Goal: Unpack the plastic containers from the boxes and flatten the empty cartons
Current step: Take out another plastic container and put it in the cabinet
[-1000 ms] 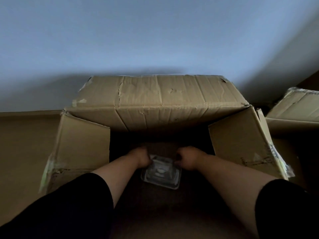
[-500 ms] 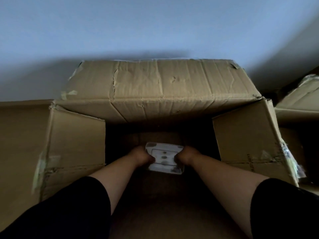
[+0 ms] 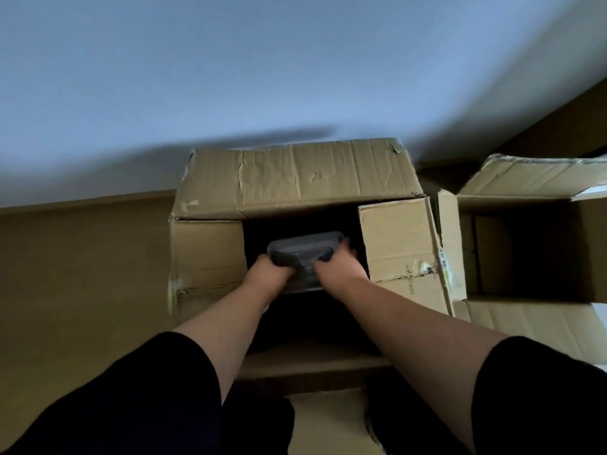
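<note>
At the far left we see bare brown floor (image 3: 82,274) running under a pale wall (image 3: 230,77). Next comes the open carton (image 3: 295,182), its far flap creased and standing back toward the wall, its left flap (image 3: 207,254) folded outward. Our left hand (image 3: 267,272) reaches over the dark opening with its fingers clenched around the left end of a stack of plastic containers (image 3: 303,251). The stack looks grey in the dim light and is held above the carton's mouth, tilted a little, its lower edge hidden between our hands. Our right hand (image 3: 338,267) grasps the right end, fingers wrapped over the rim. Both forearms are bare below black sleeves (image 3: 147,399). Just beside the right hand stands the carton's right flap (image 3: 397,238), with small print we cannot read. Further right sits a second open carton (image 3: 525,244), close to the first, its inside too dark to make out
</note>
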